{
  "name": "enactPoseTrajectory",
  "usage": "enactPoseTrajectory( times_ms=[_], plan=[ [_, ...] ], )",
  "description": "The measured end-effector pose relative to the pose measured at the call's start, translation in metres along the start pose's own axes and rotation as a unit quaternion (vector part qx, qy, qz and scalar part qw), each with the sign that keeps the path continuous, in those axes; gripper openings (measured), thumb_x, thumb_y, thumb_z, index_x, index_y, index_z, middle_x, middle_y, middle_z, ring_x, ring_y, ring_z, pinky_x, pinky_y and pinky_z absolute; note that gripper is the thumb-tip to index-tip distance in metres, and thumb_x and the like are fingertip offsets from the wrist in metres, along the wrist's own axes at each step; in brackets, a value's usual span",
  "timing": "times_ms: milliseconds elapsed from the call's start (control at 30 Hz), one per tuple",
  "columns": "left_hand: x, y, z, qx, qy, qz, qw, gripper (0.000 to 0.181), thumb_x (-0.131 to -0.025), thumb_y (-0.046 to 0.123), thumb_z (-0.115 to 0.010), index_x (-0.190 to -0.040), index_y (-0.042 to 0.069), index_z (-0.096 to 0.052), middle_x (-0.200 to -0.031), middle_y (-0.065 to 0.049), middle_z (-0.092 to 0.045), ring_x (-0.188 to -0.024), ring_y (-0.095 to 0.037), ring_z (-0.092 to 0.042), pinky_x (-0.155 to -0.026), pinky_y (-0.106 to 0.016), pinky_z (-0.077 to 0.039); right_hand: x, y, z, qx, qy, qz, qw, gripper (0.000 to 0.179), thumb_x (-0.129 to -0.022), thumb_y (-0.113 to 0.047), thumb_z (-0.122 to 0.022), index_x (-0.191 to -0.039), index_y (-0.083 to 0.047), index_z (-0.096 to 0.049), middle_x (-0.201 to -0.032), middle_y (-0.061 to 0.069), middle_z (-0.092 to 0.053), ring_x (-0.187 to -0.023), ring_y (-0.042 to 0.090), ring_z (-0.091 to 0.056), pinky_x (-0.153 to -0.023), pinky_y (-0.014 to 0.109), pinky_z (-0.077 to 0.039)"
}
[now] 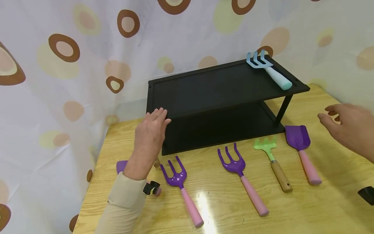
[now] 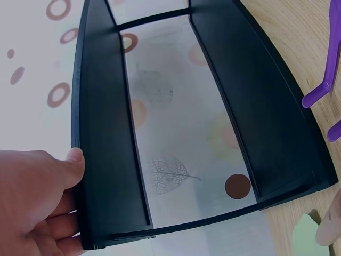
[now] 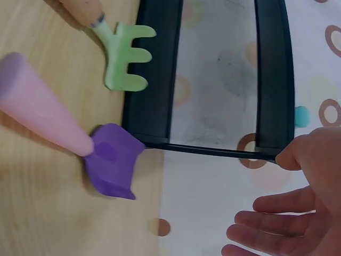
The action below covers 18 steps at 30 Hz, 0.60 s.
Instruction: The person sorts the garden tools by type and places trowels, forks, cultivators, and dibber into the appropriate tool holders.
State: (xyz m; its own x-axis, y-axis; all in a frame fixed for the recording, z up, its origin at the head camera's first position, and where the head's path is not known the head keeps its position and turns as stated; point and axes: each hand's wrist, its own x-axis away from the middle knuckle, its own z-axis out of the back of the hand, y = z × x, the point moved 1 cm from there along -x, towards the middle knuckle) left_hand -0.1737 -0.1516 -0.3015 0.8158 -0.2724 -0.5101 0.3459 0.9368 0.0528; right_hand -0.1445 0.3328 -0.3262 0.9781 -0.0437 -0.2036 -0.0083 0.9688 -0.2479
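Note:
A black two-tier shelf [image 1: 204, 91] stands against the patterned curtain. At its left front corner is my left hand [image 1: 150, 130], fingers straight over the upper tier and thumb by the front edge; whether it presses on the shelf I cannot tell. My right hand [image 1: 349, 125] is off to the right of the shelf, fingers relaxed with nothing in them. On the upper tier's right end lies a light-blue hand rake [image 1: 268, 68]. Nearest the right hand on the table is a purple shovel [image 1: 298, 138] with a pink handle.
Along the shelf's front lie a green rake [image 1: 267, 146] with a wooden handle and two purple forks, one central [image 1: 235, 164], one further left [image 1: 176, 177]. Another purple tool [image 1: 121, 166] is partly hidden under the left forearm. A green piece [image 2: 306, 237] shows in the left wrist view.

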Motion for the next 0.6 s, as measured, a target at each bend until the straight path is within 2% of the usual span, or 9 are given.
enactPoseTrajectory(
  times_ms=[100,233,433,600],
  plan=[
    [-0.001,0.0,0.001,-0.003,0.002,0.0,1.0,0.038,-0.101,0.026,-0.056,-0.132,0.006,-0.063,-0.134,-0.012,-0.064,-0.126,-0.026,-0.061,-0.107,-0.042,-0.046,0.003,0.003,-0.008,0.006,-0.022,0.008,0.9997,0.053,-0.103,-0.029,-0.046,-0.12,0.02,-0.053,-0.11,0.042,-0.058,-0.089,0.052,-0.06,-0.069,0.059,-0.049],
    [-0.002,0.0,0.001,0.0,-0.001,-0.006,1.0,0.038,-0.101,0.026,-0.055,-0.132,0.006,-0.063,-0.134,-0.013,-0.063,-0.126,-0.026,-0.06,-0.107,-0.042,-0.045,0.009,0.01,-0.021,0.005,-0.058,-0.003,0.9983,0.056,-0.103,-0.031,-0.046,-0.121,0.021,-0.052,-0.109,0.042,-0.058,-0.087,0.051,-0.059,-0.064,0.056,-0.05],
    [-0.001,-0.001,0.002,-0.006,-0.012,0.003,0.9999,0.039,-0.101,0.026,-0.055,-0.133,0.006,-0.062,-0.135,-0.012,-0.063,-0.127,-0.026,-0.06,-0.108,-0.042,-0.045,0.017,0.017,-0.039,-0.004,-0.073,0.019,0.9971,0.052,-0.103,-0.029,-0.048,-0.115,0.021,-0.057,-0.1,0.041,-0.063,-0.08,0.05,-0.063,-0.06,0.053,-0.052],
    [-0.001,0.0,0.002,-0.004,-0.017,0.008,0.9998,0.038,-0.1,0.026,-0.056,-0.133,0.006,-0.063,-0.135,-0.012,-0.063,-0.127,-0.026,-0.059,-0.108,-0.042,-0.044,0.025,0.02,-0.046,-0.01,-0.104,0.027,0.9942,0.05,-0.101,-0.026,-0.052,-0.115,0.022,-0.055,-0.107,0.044,-0.06,-0.087,0.054,-0.063,-0.063,0.055,-0.054]
  ],
)
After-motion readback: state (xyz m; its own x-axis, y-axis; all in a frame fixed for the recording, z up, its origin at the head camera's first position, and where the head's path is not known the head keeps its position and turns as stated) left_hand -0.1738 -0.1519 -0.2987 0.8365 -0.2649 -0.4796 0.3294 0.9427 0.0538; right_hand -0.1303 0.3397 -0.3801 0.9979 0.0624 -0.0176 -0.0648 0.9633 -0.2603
